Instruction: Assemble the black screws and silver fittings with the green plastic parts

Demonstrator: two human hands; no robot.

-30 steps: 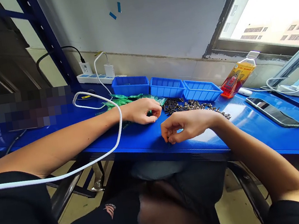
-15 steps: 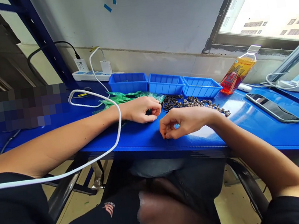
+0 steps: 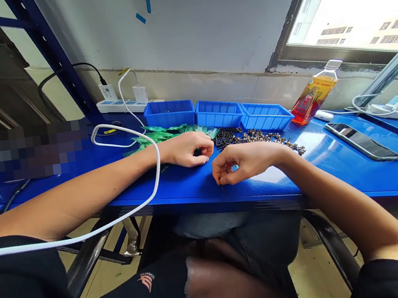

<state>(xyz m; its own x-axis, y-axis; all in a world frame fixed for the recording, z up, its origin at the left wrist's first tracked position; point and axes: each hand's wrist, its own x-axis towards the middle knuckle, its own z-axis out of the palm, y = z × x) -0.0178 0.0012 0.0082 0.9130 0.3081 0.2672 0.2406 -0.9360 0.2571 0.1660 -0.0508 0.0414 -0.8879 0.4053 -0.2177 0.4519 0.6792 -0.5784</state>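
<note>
My left hand [image 3: 187,149] rests on the blue table [image 3: 336,174] with its fingers curled round something small and dark that I cannot make out, right beside several green plastic bags [image 3: 162,133]. My right hand [image 3: 240,163] is near the table's front edge, thumb and fingers pinched on a small dark screw [image 3: 222,188] that points down. A heap of dark and silvery screws [image 3: 252,137] lies just behind both hands. A white cable [image 3: 154,185] hangs over my left forearm.
Three blue bins [image 3: 218,112] stand in a row at the back. An orange bottle [image 3: 310,95] leans at the window, with a phone [image 3: 363,141] lying to its right. A power strip [image 3: 122,105] with chargers sits at the back left.
My right hand has shifted slightly back from the table edge towards the left hand, still pinched. My left hand stays in place, its fingers working a little.
</note>
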